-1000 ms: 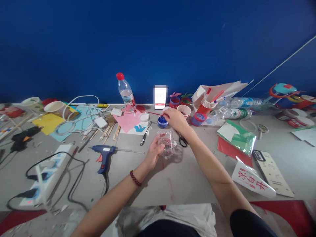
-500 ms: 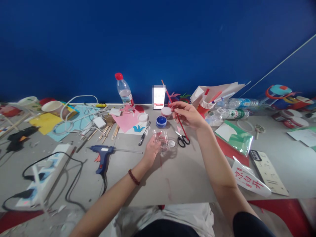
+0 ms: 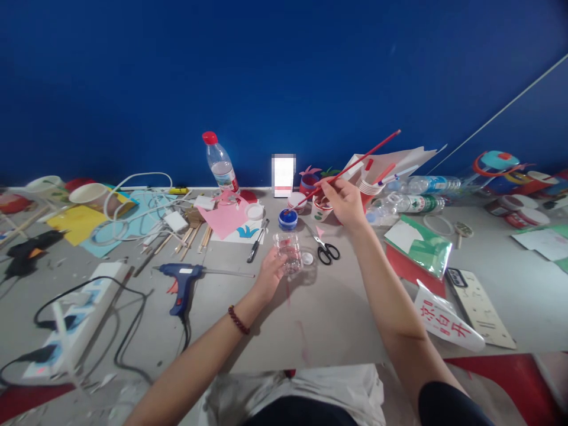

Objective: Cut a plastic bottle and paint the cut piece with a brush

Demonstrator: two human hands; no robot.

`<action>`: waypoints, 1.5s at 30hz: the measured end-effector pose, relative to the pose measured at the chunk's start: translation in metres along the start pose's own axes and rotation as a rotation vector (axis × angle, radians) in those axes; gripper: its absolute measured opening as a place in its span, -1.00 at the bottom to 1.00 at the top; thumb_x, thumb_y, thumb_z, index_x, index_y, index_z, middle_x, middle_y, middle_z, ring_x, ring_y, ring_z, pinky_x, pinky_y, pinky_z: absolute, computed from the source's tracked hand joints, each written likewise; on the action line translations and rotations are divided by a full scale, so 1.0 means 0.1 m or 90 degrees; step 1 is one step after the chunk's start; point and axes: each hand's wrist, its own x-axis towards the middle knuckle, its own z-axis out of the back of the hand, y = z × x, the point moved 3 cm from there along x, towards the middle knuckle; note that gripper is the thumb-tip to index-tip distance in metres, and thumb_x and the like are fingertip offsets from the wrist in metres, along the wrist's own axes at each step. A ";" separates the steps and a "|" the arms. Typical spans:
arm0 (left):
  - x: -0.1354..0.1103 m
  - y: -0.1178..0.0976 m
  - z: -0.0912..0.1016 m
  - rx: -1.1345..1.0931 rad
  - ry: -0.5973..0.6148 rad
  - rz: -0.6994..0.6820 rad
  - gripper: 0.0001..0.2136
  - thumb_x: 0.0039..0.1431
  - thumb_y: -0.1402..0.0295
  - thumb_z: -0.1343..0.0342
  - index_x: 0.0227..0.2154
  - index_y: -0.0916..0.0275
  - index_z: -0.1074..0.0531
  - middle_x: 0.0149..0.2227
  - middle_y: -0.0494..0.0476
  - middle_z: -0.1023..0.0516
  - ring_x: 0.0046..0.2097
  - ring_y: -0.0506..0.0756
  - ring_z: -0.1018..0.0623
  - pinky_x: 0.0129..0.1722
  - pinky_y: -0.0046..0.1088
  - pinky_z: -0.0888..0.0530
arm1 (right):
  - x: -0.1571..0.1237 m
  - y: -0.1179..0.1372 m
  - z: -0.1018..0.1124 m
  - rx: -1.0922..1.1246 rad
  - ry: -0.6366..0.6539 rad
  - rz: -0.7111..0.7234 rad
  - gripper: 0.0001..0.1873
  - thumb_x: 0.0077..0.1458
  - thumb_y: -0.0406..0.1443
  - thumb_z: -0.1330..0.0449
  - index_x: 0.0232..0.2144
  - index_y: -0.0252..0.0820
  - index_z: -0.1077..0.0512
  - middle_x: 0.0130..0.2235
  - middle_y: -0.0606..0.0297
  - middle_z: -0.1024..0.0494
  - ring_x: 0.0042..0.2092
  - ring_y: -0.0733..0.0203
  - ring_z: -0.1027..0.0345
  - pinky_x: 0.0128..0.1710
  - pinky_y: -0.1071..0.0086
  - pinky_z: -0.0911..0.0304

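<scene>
A red paintbrush [image 3: 373, 150] is pinched in my right hand [image 3: 341, 200], its tip down at the blue paint in a small open pot [image 3: 288, 219]. My left hand [image 3: 271, 269] is closed around a clear plastic cup-like piece [image 3: 289, 251], seemingly cut from a bottle, just nearer to me than the pot. Beside that piece lies a small white cap [image 3: 307, 258]. Black-handled scissors [image 3: 327, 253] rest open to its right. Behind the pot is a jar with a pale lid [image 3: 296, 202]. A paper cup [image 3: 321, 208] stands partly hidden behind my right hand.
At left are a blue glue gun [image 3: 183, 284], a power strip [image 3: 77, 325] with cables, and coloured paper [image 3: 222, 216]. A red-capped bottle [image 3: 220, 165] and a phone [image 3: 283, 177] stand by the blue wall. Plastic bottles [image 3: 421, 204] lie at right.
The paintbrush has swung from tip-down at the right to slanting left, its tip now at the blue paint. My right hand has shifted slightly; my left hand still holds the clear plastic piece.
</scene>
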 end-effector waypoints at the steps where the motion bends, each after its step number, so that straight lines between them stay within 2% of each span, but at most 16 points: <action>1: 0.00 0.00 0.00 0.000 0.000 -0.001 -0.54 -0.04 0.26 -0.37 -0.04 0.22 -0.47 -0.15 0.16 -0.56 -0.13 0.16 -0.59 -0.24 -0.33 -0.53 | -0.01 0.00 -0.01 -0.023 -0.005 0.008 -0.65 0.15 0.00 -0.25 -0.28 -0.15 -0.52 -0.36 0.24 -0.58 -0.39 0.23 -0.47 -0.40 0.31 -0.47; 6: 0.02 0.04 0.03 0.017 0.011 0.004 -0.52 -0.04 0.24 -0.38 -0.03 0.23 -0.46 -0.14 0.18 -0.56 -0.13 0.16 -0.58 -0.24 -0.33 -0.53 | -0.04 -0.07 -0.07 -0.119 0.014 0.071 -0.65 0.18 -0.03 -0.21 -0.29 -0.20 -0.56 -0.21 0.16 -0.62 -0.31 0.17 -0.54 -0.31 0.26 -0.52; 11: 0.03 0.05 0.04 0.030 0.014 -0.004 -0.51 -0.06 0.21 -0.41 -0.04 0.20 -0.46 -0.15 0.15 -0.55 -0.13 0.14 -0.56 -0.23 -0.32 -0.54 | -0.04 -0.13 -0.09 -0.210 0.032 0.078 -0.71 0.22 -0.10 -0.18 -0.27 -0.20 -0.56 -0.33 0.20 -0.63 -0.38 0.18 -0.52 -0.34 0.27 -0.47; 14: 0.03 0.06 0.04 0.062 0.022 -0.019 -0.51 -0.08 0.22 -0.42 -0.05 0.17 -0.47 -0.16 0.13 -0.55 -0.11 0.13 -0.54 -0.22 -0.36 -0.52 | -0.04 -0.11 -0.13 -0.260 0.059 0.106 -0.75 0.23 -0.17 -0.17 -0.32 -0.19 -0.57 -0.27 0.18 -0.65 -0.31 0.15 -0.53 -0.26 0.26 -0.46; 20: 0.02 0.10 0.04 0.104 0.043 -0.044 -0.48 -0.09 0.21 -0.43 -0.02 0.14 -0.47 -0.15 0.14 -0.54 -0.10 0.14 -0.53 -0.27 -0.42 -0.49 | -0.04 -0.20 -0.17 -0.335 0.107 0.144 -0.72 0.26 -0.22 -0.12 -0.38 -0.17 -0.58 -0.14 0.12 -0.65 -0.15 0.06 -0.53 -0.11 0.16 -0.43; 26: -0.01 0.07 0.01 0.101 0.034 -0.032 -0.52 -0.08 0.28 -0.42 -0.04 0.17 -0.50 -0.15 0.17 -0.56 -0.08 0.17 -0.54 -0.25 -0.36 -0.50 | -0.04 -0.27 -0.23 -0.416 0.170 0.129 -0.68 0.29 -0.22 -0.06 -0.31 -0.18 -0.60 -0.18 0.07 -0.64 -0.19 0.03 -0.51 -0.15 0.15 -0.36; 31: -0.02 0.06 0.00 0.089 0.031 -0.023 -0.55 -0.07 0.34 -0.41 -0.06 0.16 -0.51 -0.17 0.16 -0.56 -0.09 0.18 -0.54 -0.25 -0.37 -0.48 | -0.05 -0.21 -0.25 -0.493 0.175 0.094 -0.67 0.28 -0.25 -0.05 -0.37 -0.21 -0.59 -0.29 0.03 -0.62 -0.27 0.02 -0.47 -0.26 0.18 -0.28; 36: -0.01 0.06 0.00 0.097 0.036 -0.031 -0.55 -0.07 0.32 -0.41 -0.06 0.16 -0.51 -0.18 0.17 -0.56 -0.10 0.18 -0.54 -0.25 -0.37 -0.49 | -0.05 -0.17 -0.23 -0.457 0.154 0.104 -0.69 0.26 -0.28 -0.06 -0.47 -0.20 -0.50 -0.24 0.03 -0.61 -0.26 0.03 -0.47 -0.23 0.16 -0.30; 41: -0.01 0.07 0.00 0.107 0.034 -0.027 -0.53 -0.10 0.30 -0.43 -0.06 0.15 -0.51 -0.18 0.15 -0.55 -0.09 0.17 -0.54 -0.23 -0.36 -0.50 | -0.04 -0.25 -0.23 -0.392 0.127 0.114 -0.66 0.27 -0.22 -0.05 -0.48 -0.20 -0.48 -0.26 0.05 -0.61 -0.29 0.08 -0.46 -0.24 0.17 -0.31; 45: -0.01 0.07 0.00 0.115 0.039 -0.030 -0.53 -0.08 0.29 -0.42 -0.05 0.14 -0.51 -0.18 0.15 -0.56 -0.09 0.18 -0.54 -0.23 -0.35 -0.50 | -0.05 -0.28 -0.26 -0.420 0.143 0.083 -0.65 0.26 -0.24 -0.05 -0.51 -0.20 -0.48 -0.37 0.10 -0.58 -0.38 0.13 -0.41 -0.31 0.20 -0.28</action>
